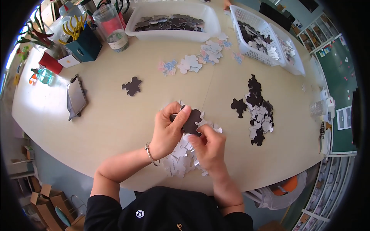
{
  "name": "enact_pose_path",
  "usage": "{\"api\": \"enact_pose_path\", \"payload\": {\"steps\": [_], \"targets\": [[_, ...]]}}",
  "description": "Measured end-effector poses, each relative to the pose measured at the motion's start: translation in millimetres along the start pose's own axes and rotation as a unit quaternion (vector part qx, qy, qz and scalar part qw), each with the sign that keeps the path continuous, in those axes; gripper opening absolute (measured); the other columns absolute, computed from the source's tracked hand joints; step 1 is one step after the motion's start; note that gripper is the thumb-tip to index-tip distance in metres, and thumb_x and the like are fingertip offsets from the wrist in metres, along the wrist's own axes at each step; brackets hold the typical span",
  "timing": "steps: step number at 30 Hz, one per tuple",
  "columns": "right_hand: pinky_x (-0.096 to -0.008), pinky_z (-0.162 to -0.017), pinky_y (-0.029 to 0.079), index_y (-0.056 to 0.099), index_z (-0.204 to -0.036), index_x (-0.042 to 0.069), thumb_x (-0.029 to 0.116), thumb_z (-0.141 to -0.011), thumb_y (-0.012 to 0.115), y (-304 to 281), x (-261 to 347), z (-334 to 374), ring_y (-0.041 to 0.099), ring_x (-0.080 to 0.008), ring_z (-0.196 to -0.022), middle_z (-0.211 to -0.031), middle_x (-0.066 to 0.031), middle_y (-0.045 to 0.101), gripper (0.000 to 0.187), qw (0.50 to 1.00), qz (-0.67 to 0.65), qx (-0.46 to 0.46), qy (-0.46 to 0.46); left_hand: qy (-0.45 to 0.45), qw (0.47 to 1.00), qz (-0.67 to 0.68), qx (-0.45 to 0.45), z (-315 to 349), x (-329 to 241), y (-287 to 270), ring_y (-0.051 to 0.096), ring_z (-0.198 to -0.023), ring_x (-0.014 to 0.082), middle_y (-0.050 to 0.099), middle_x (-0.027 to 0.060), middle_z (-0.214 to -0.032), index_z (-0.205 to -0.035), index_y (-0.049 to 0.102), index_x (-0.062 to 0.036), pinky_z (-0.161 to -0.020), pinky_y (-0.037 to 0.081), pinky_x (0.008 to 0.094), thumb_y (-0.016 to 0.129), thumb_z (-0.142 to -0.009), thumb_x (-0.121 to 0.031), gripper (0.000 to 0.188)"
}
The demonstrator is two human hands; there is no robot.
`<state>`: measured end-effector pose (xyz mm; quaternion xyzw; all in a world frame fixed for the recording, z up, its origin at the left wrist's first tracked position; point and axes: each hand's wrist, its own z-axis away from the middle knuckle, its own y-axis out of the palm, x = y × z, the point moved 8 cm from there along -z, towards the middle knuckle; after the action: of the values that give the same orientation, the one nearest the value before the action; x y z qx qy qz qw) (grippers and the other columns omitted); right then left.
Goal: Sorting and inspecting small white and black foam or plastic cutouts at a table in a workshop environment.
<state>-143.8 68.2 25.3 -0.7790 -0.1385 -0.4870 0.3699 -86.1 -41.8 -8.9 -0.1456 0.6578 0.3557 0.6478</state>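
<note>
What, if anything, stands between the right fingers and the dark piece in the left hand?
Nothing visible: the right fingers are at the lower edge of the dark piece. White scraps lie below, not between.

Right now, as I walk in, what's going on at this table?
Someone's left hand holds a dark wavy cutout, while the right hand is at its lower right edge. Below the hands lies a pile of white papery pieces. One lone dark cutout lies to the left, and a mixed dark and white heap to the right. Farther back stands a white tub with more cutouts.
</note>
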Motion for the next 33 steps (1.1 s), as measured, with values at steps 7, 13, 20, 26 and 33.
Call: {"api": "enact_pose_path", "payload": {"steps": [7,13,20,26,33], "targets": [[-0.0260,-0.044,0.040,0.055,-0.066,0.001,0.023,-0.092,0.050,11,-16,9,0.052,-0.0161,-0.044,-0.051,-0.0060,0.051,0.035,0.972,-0.190,0.090,0.100,0.007,0.999,-0.046,0.010,5,-10,3,0.036,-0.040,0.0013,0.044,-0.0050,-0.052,-0.066,0.046,-0.0064,-0.036,0.027,0.0184,0.040,-0.097,-0.031,0.041],[-0.0289,-0.043,0.041,0.053,-0.081,0.002,0.028,-0.090,0.055,-1,-10,-9,0.055,-0.0217,-0.044,-0.054,-0.0077,0.056,0.027,0.998,0.050,-0.036,0.005,0.029,0.987,-0.150,0.054,13,-4,10,0.038,-0.053,0.0083,0.042,0.0016,-0.056,-0.073,0.044,-0.0019,-0.047,0.034,0.0257,0.044,-0.096,-0.020,0.029],[-0.0256,-0.040,0.030,0.051,-0.067,0.000,0.021,-0.094,0.048,7,-50,-34,0.042,-0.0074,-0.042,-0.048,-0.0044,0.046,0.035,0.985,-0.150,-0.022,0.086,-0.021,0.968,-0.142,0.205,4,7,4,0.040,-0.056,0.0064,0.044,0.0002,-0.065,-0.095,0.039,-0.0053,-0.048,0.034,0.0233,0.051,-0.093,-0.016,0.016],[-0.0287,-0.065,0.044,0.057,-0.099,0.001,0.016,-0.086,0.056,15,-97,-129,0.056,-0.0164,-0.075,-0.084,-0.0097,0.058,0.020,0.995,0.096,-0.013,-0.014,-0.041,0.992,-0.046,0.108,-114,-37,-40,0.048,-0.057,0.0086,0.050,0.0016,-0.070,-0.107,0.041,-0.0031,-0.050,0.040,0.0213,0.053,-0.090,-0.010,0.021],[-0.0381,-0.096,0.034,0.054,-0.115,0.008,0.013,-0.070,0.070,63,-99,-194,0.044,-0.0317,-0.113,-0.120,-0.0116,0.049,0.047,0.922,0.329,0.035,-0.201,-0.009,0.998,-0.057,-0.003,-245,-87,-100,0.064,-0.080,0.0198,0.059,0.0153,-0.099,-0.123,0.032,0.0031,-0.070,0.055,0.0273,0.060,-0.087,-0.014,0.049]]}}
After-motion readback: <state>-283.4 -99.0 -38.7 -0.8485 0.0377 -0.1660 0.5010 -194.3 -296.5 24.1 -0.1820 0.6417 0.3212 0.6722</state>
